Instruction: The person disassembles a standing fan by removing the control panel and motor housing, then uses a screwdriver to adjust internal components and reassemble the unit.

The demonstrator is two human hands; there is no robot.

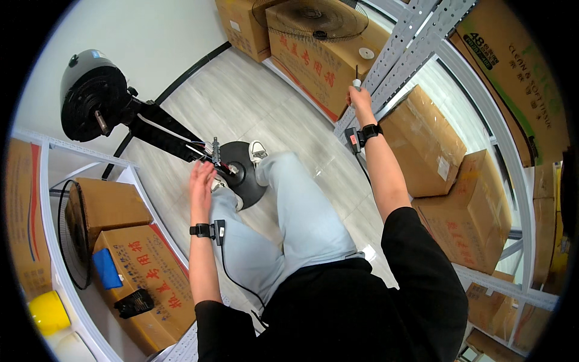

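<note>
A standing fan without its grilles leans to the left, its dark motor housing (93, 96) high and its round black base (250, 194) between my feet. Loose wires and a small strip of parts, perhaps a control board (216, 149), stick out of the opened stand (163, 134). Close beside these wires is my left hand (202, 178), fingers stretched out and slightly blurred, with nothing seen in them. My right hand (360, 99) is raised far to the right, closed around a screwdriver (357, 82) whose pale handle and dark shaft point away from me. The hand hides part of the handle.
A round wire fan grille (316, 21) and a white disc (366, 52) lie on a carton (307, 66) at the back. Metal shelving (401, 54) with more cartons (422, 142) stands right. Another grille (75, 235), a blue item (107, 268) and a black item (134, 303) are left.
</note>
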